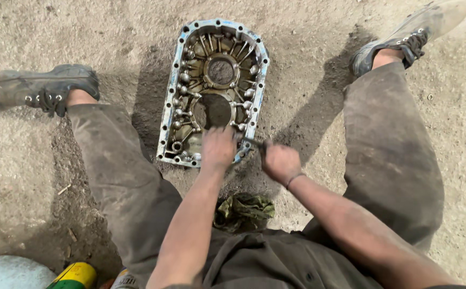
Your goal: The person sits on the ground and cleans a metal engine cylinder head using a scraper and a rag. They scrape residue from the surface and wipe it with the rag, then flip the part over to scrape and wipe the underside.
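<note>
Metal engine cover (254, 80), blue-rimmed, ribbed inside, lies open side up on sandy ground (308, 32) between the person's spread legs. Left hand (218, 149) rests palm down on cover's near edge, fingers curled over the lower right part of the rim, pressing or gripping it; exact grip hidden by the back of the hand. Right hand (280, 161) sits just right of cover's near right corner, clenched round a thin dark tool (253, 142), tool tip touching the rim at that corner, right beside left hand. Tool kind too blurred to tell. Two round holes in the cover, larger one just beyond left hand. Green crumpled rag (245, 210) on ground nearer the person than the cover, between the forearms. Boots (40, 91) out to either side of the cover. Yellow can (75, 275) far below-left of the cover, at frame edge.
</note>
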